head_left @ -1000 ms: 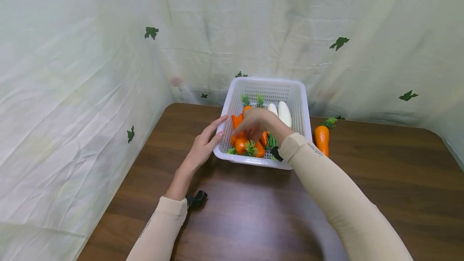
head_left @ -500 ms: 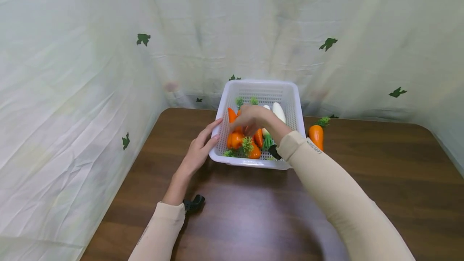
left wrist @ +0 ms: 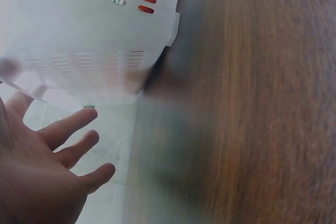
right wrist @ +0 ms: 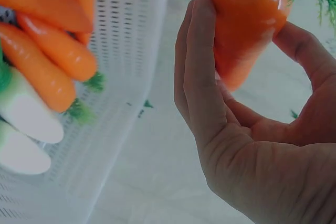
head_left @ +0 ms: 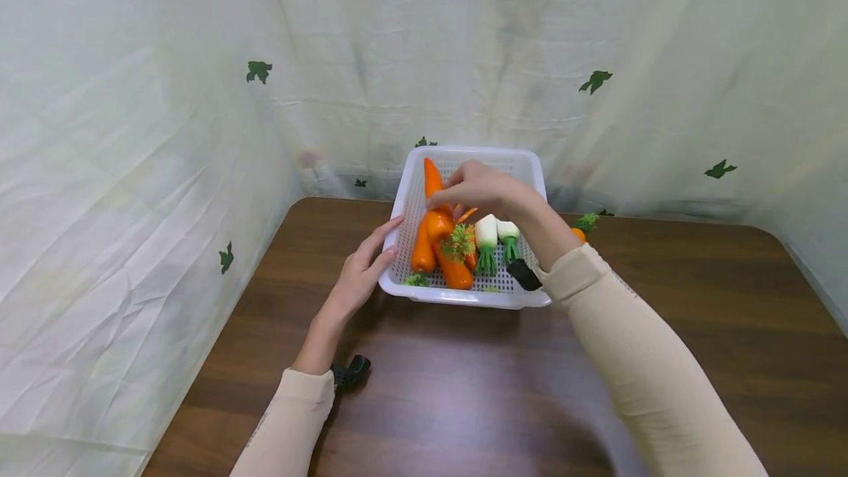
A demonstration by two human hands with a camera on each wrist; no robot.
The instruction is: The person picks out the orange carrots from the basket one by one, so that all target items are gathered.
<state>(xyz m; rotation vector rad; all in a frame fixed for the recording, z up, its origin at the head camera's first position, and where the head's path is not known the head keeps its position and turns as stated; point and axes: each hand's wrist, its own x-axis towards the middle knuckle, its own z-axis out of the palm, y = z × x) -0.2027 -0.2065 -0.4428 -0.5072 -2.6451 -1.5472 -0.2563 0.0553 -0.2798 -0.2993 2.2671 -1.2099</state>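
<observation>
A white perforated basket [head_left: 464,299] holds several orange carrots [head_left: 456,271] and two white radishes [head_left: 486,231] with green tops. My right hand [head_left: 486,188] is above the basket and grips a carrot [right wrist: 244,24] between thumb and fingers. In the head view this carrot's tip points up and away, with its leafy top toward me. At the basket's left side, my left hand [head_left: 354,278] touches the rim with its fingertips. The left wrist view shows the other fingers of that hand [left wrist: 47,166] spread and fairly straight beside the basket wall [left wrist: 79,30].
On the brown wooden table [head_left: 424,403], another carrot [head_left: 579,235] lies right of the basket, mostly hidden by my right forearm. A pale curtain [head_left: 358,43] with green leaf prints hangs behind and at the left. Black straps [head_left: 351,372] sit on my wrists.
My right hand has lifted a carrot out from among the others, rising up and slightly right with it. Both radishes now show more. My left hand stays at the rim.
</observation>
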